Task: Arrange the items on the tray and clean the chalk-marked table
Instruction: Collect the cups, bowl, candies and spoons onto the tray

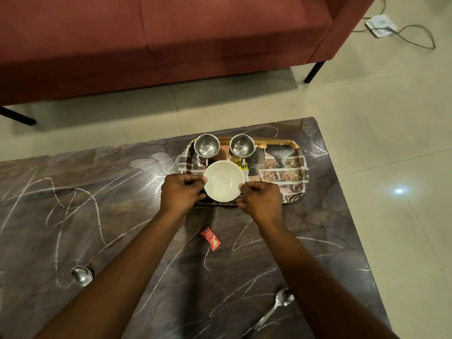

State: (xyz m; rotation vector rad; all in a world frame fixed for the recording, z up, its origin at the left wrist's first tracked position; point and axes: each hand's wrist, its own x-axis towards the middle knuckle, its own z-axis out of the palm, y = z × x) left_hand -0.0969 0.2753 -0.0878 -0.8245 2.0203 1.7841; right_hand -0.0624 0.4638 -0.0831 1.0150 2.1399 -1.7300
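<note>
A patterned tray (291,174) lies at the far right of the dark table (146,241), which is covered in white chalk scribbles. Two steel cups (207,146) (241,146) stand at the tray's back left. A white bowl (223,181) sits over the tray's front left part. My left hand (182,192) grips the bowl's left rim and my right hand (261,198) grips its right rim. A small red sachet (210,239) lies on the table just in front of the tray. One spoon (82,275) lies at the left, partly hidden by my left arm. Another spoon (271,310) lies at the front right.
A red sofa (159,45) with black legs stands beyond the table across a strip of tiled floor. A white power strip (380,24) with a cable lies on the floor at the far right. The table's right edge runs diagonally beside the tray.
</note>
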